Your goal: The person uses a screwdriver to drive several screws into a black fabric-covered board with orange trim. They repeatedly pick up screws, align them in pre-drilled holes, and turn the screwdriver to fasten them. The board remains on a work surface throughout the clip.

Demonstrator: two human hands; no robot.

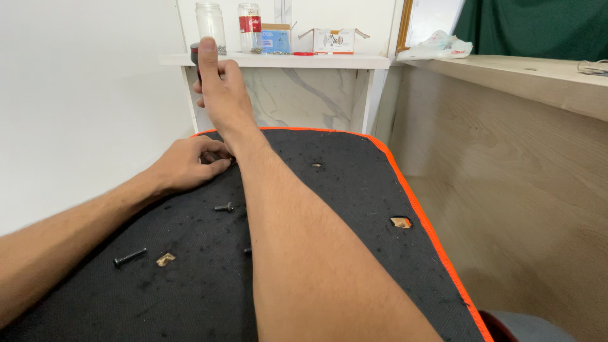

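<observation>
Black fabric-covered panel with orange piping is lying flat below both arms. Right hand is clenching a dark-handled tool upright above the panel's far edge, while left hand is curling against the fabric at the tool's base. Long black bolt and short black screw are lying loose nearby.

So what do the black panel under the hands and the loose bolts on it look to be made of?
The black panel looks like coarse woven fabric, matte and linty, with orange edge piping; holes expose pale wood beneath. The bolts seem dark-finished metal, judging by their dull sheen.
</observation>
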